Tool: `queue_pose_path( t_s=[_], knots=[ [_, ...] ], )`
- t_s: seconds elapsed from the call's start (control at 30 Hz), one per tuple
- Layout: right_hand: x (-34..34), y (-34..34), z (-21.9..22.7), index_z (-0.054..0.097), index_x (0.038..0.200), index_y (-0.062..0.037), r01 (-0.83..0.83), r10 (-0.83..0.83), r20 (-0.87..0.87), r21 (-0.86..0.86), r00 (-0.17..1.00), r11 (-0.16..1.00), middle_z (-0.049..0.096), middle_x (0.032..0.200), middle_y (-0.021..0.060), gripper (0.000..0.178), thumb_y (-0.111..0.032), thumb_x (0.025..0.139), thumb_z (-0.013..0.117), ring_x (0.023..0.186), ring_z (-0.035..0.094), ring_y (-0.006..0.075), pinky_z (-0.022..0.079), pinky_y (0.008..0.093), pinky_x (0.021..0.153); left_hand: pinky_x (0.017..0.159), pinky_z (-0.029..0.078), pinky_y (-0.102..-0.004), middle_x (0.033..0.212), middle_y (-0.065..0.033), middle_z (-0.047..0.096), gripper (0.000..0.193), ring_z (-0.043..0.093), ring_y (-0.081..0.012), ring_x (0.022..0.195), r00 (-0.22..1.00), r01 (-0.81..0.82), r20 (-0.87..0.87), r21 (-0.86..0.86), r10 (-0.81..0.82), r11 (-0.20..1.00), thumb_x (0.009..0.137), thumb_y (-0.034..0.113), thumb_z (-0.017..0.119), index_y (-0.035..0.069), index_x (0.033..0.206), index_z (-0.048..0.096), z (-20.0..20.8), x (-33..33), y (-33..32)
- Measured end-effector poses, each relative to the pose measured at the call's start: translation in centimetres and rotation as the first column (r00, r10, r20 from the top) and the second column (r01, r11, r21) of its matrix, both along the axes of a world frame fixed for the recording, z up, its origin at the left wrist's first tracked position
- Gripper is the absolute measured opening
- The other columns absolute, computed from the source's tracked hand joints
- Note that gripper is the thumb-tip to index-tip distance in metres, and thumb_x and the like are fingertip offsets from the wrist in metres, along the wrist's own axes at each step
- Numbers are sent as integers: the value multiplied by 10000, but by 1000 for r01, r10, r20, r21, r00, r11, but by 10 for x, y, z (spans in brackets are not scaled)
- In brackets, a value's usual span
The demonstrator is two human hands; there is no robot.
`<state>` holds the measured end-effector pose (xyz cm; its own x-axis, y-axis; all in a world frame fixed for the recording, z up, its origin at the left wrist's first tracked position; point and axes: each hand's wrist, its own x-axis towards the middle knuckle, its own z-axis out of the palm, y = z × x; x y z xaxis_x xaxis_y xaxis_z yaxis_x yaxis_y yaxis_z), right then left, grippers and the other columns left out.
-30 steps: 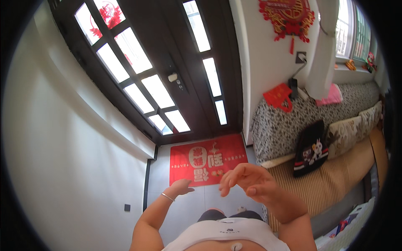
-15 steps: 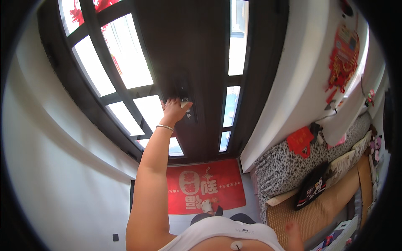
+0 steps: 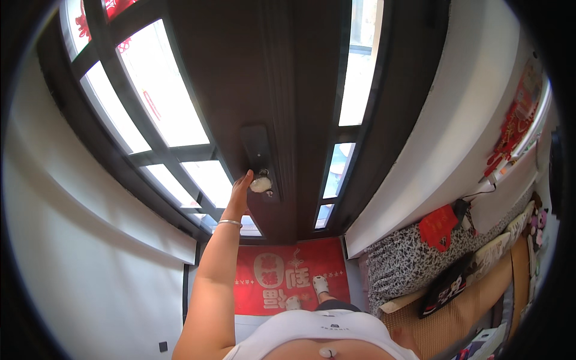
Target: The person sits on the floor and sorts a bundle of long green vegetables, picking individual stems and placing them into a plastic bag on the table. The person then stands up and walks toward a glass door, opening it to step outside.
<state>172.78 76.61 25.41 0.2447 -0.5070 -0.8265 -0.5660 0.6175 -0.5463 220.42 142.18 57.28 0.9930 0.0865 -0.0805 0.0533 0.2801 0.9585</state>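
Observation:
A dark brown double door (image 3: 234, 72) with glass panes fills the far side. On it sits a lock plate (image 3: 257, 144) with a pale, rounded door handle (image 3: 260, 185) below. My left hand (image 3: 240, 193) is at the left side of this handle, seen edge-on with its fingers reaching upward, not wrapped round it. Whether it touches the handle is hard to make out. A bracelet circles that wrist. Low at the right, beside my body, my right hand (image 3: 403, 333) hangs blurred, its fingers not distinct.
A red doormat (image 3: 246, 294) lies under my feet, by the threshold. To the right stands a patterned sofa (image 3: 390, 264) with a woven mat (image 3: 462, 306), a black cushion (image 3: 447, 288) and a red bag (image 3: 438, 227). White walls (image 3: 102, 252) flank the door.
My left hand has come off the top of the handle to its left side, uncovering the handle. The view has shifted closer to the door, and both feet now show on the mat.

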Motion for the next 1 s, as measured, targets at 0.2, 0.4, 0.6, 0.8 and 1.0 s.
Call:
queue_pose_path(
  t_s=[0.2,0.4,0.6,0.8,1.0],
  knots=[
    [243,45,23,587,957,-65,-625,619,161,-14,769,781,694,820,123,121,-165,890,608,679,663,196,517,302,557,766,426,-384,850,-121,635,352,561,-285,829,957,-250,288,749,38,613,894,353,607,5,873,661,-9,-71,26],
    [351,92,26,597,967,-60,-803,783,252,-35,569,595,695,808,117,138,-172,886,610,694,672,200,523,303,589,905,392,-413,879,-108,620,190,547,-323,888,948,-313,184,696,260,647,837,218,573,49,816,656,-7,-200,30],
    [386,100,16,612,945,-49,-902,895,109,78,432,426,692,778,120,128,-160,885,590,660,670,210,518,309,566,948,359,-486,1030,-126,593,279,528,-341,994,653,-687,-95,342,751,641,863,308,526,72,980,616,-41,-373,42],
    [444,170,23,615,947,-42,-952,949,82,56,304,300,697,819,125,144,-167,885,580,692,672,203,512,309,600,991,326,-560,1181,-143,566,408,509,-359,1099,207,-978,-355,-92,911,186,889,398,479,95,1145,576,-133,-497,23],
    [515,337,71,637,1040,-37,-996,977,198,21,-80,-86,708,923,110,225,-217,924,572,856,666,191,510,327,753,1034,292,-633,1332,-161,540,550,489,-377,1204,-9,-911,-534,-345,846,-228,915,488,432,118,1309,536,-204,-554,-4]
  ],
)
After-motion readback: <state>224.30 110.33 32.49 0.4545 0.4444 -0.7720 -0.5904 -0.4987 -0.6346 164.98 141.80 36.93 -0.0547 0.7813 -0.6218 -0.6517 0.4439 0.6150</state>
